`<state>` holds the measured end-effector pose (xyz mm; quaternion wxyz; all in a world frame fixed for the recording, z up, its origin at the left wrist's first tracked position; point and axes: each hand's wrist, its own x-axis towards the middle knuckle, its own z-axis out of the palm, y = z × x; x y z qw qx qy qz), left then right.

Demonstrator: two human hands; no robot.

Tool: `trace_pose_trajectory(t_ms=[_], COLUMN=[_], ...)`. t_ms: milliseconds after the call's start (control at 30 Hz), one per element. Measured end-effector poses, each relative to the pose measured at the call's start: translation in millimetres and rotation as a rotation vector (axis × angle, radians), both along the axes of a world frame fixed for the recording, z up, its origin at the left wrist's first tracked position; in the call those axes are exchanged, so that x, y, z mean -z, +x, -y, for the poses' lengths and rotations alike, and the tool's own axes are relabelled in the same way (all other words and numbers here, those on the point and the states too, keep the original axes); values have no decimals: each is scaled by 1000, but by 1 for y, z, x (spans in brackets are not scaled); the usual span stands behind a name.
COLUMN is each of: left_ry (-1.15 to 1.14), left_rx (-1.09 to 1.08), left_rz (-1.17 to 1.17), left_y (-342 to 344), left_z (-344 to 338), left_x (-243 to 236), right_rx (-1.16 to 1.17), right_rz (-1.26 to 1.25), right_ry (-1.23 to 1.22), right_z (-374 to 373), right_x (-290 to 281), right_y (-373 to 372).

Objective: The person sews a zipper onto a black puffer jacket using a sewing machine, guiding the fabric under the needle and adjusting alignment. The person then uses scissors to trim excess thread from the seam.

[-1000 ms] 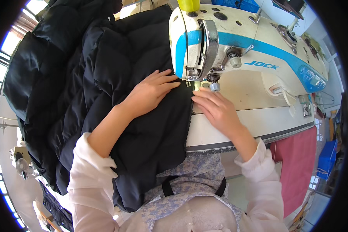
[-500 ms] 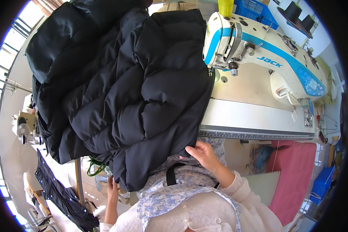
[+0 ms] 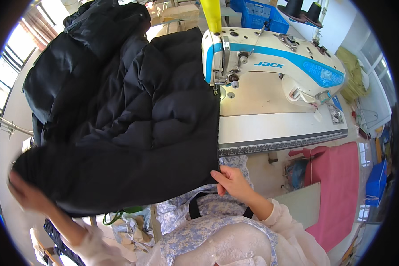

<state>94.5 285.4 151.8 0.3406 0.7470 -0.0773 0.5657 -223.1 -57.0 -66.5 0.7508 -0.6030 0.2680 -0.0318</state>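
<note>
The black padded garment (image 3: 177, 108) lies between and ahead of the left fingers (image 3: 18, 182), too blurred to tell their grip, and the right fingers (image 3: 220, 178), pinching its edge; uneven pulling could skew it at the sewing machine (image 3: 270, 54) beyond. It bulges softly; the machine curves, glossy; zipper (image 3: 218, 133) teeth run ahead of the right fingers.

Toward eight o'clock, the left hand (image 3: 27, 193) is blurred, so its grip on the black jacket (image 3: 119, 170) cannot be told. At five o'clock, some fingers of the right hand (image 3: 232, 181) are hidden under the jacket's edge. The jacket covers part of the table (image 3: 279, 127). The top edge cuts off a yellow object (image 3: 211, 15) at twelve o'clock and a black thread cone (image 3: 293, 8) at one.
</note>
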Motion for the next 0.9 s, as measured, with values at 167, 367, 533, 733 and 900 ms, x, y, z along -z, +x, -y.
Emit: trace_pose_trajectory(t_ms=[167,367,533,733,900], left_ry=[1047,1189,991,61,759], left_rx=[137,1701,1482,1353,1304], left_rz=[99,-176,-292,-1059,-253], left_y=[120,-132,-108,-86,-98], left_z=[196,265,253,261,269], left_x=[-28,115,160,108,90], right_rx=[-15,252,169,594,337], right_rz=[-27,158,302,510,638], right_ry=[-30,108,-121,-139,-100], right_z=[-14,-6,7,34,15], right_x=[-7,-23,-37,15,41], right_y=[6,6,15,70,165])
